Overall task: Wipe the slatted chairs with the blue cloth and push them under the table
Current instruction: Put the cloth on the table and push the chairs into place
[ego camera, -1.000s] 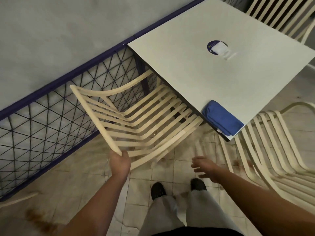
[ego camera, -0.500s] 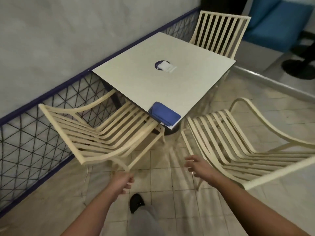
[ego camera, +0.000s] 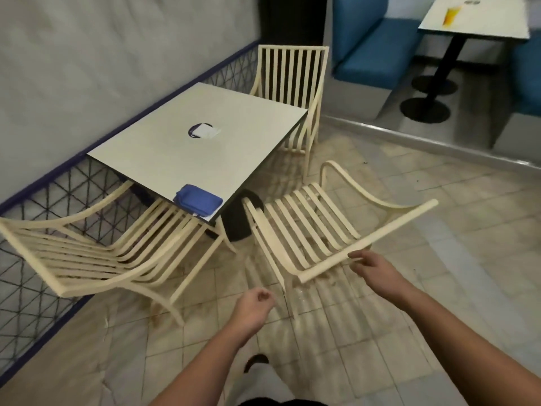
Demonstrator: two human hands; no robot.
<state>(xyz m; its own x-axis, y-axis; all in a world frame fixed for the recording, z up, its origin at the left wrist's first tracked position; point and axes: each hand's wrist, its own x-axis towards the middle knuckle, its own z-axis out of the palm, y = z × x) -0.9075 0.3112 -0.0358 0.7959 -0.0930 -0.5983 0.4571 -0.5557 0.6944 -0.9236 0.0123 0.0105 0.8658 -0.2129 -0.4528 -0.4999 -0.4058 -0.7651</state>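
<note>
Far chair (ego camera: 292,74): seat hidden behind bench (ego camera: 164,165). Left chair (ego camera: 87,259): back corner cut off at left edge. Round sticker (ego camera: 202,132): print too small to read. Pedestal (ego camera: 237,224): top hidden under bench.

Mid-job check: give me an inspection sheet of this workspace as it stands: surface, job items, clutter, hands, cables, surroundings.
Surface: white square table on a dark pedestal.
Job's things: blue cloth folded at the table's near corner, in neither hand; left chair with its seat partly under the table; right chair pulled out, not under the table; far chair at the far edge.
Clutter: dark disc with a white item at the table's middle.
Grippers: left hand loosely curled, holding nothing; right hand at the right chair's top rail, contact unclear.
Cables: nothing seen.
Surroundings: mesh railing along the wall, tiled floor, blue booth seats, second table.
</note>
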